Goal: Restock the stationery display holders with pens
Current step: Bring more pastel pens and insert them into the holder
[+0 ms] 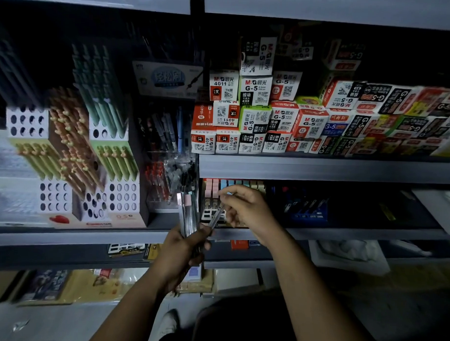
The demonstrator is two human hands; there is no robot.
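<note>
The left hand (183, 248) gripped a bunch of clear plastic pens with pastel caps (188, 212). The right hand (245, 209) pinched a single clear pen (214, 218) just before the white gridded holder (206, 215) on the grey lower shelf (344, 233). In that gloom, I judged, its tip could miss a slot, or the loose bunch could slip.

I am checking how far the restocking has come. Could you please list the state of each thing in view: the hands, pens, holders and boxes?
left hand, grips a bundle of pens
bundle of pens, roughly upright
right hand, pinches a single pen
single pen, tilted
white display holders, many holes empty
pastel-capped pens, standing on the shelf behind the hands
refill boxes, stacked, closed
</note>
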